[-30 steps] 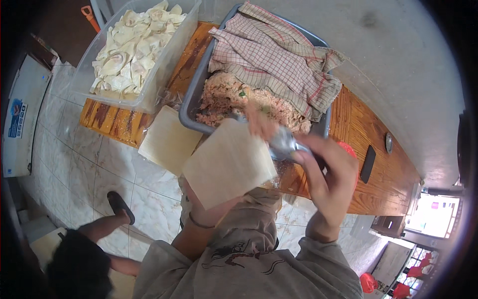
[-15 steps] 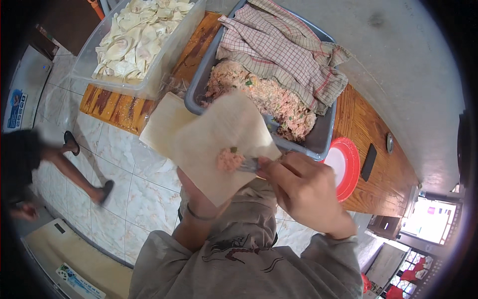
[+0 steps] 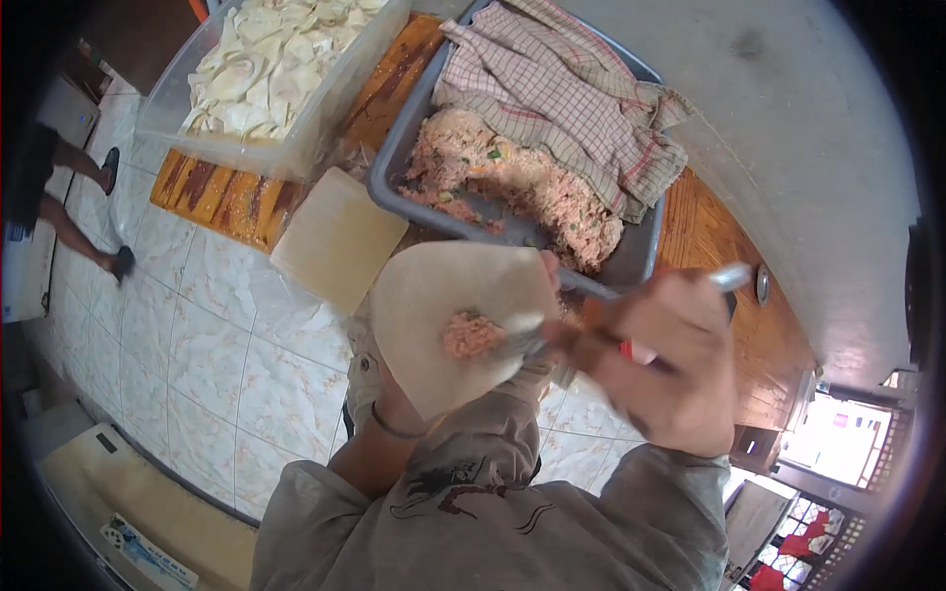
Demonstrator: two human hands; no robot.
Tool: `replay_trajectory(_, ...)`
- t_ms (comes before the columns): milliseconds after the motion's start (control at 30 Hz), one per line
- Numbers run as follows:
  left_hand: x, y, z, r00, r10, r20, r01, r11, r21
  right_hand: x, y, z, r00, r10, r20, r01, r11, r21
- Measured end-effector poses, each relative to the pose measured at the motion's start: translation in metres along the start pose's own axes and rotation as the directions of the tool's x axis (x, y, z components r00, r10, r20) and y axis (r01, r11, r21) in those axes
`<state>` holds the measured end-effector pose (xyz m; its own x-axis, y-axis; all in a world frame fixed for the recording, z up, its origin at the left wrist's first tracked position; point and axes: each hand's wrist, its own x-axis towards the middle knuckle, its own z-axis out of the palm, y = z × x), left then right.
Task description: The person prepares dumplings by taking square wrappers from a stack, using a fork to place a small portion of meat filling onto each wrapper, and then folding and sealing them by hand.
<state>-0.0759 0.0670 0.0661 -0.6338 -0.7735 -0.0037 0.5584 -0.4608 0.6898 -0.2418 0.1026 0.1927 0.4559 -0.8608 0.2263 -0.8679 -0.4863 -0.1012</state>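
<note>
My left hand [image 3: 396, 402] supports a thin pale dough wrapper [image 3: 419, 295] from below. Most of that hand is hidden, though fingertips show at the wrapper's far right edge. A small lump of pink minced filling [image 3: 471, 335] with green bits lies on the sheet. My right hand [image 3: 670, 369], blurred, is closed round a metal utensil [image 3: 729, 277]; its head reaches the filling's right side but is too smeared to make out. Just beyond, a grey tray [image 3: 443, 221] holds a mound of minced filling [image 3: 567, 202], partly under checked cloths [image 3: 562, 84]. A wrapper stack [image 3: 340, 241] sits left of the tray.
A translucent tub [image 3: 227, 155] of folded dumplings [image 3: 281, 74] stands at the far left of the wooden table [image 3: 222, 207]. Someone's legs [image 3: 74, 222] are on the tiled floor [image 3: 202, 335] at left. A small round metal object [image 3: 763, 284] lies near the table's right side.
The wrapper has come nearer and right, its right side now curling up. My right hand has shifted right and turned, bringing the utensil's handle end into view. The person at left has moved farther off.
</note>
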Motion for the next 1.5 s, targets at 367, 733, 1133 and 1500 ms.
replay_trajectory(367,0.011,0.001,-0.032,0.968,0.138,0.21,-0.158,0.984,0.077,0.015,-0.012,0.005,0.997,-0.008,0.076,0.015,0.995,-0.094)
replay_trajectory(733,-0.03,-0.019,-0.047,0.962,0.271,-0.034,-0.231,0.739,-0.633,0.011,0.024,0.01,0.986,0.13,-0.108,-0.142,0.984,-0.112)
replay_trajectory(1133,0.009,-0.026,0.001,0.935,-0.2,0.292,0.346,0.35,-0.87,-0.016,0.033,0.052,0.812,0.48,-0.332,-0.542,0.831,-0.126)
replay_trajectory(1500,0.009,-0.047,0.012,0.809,-0.347,0.475,0.584,0.378,-0.718,-0.209,-0.003,0.123,0.304,0.946,-0.114,-0.9,0.246,-0.359)
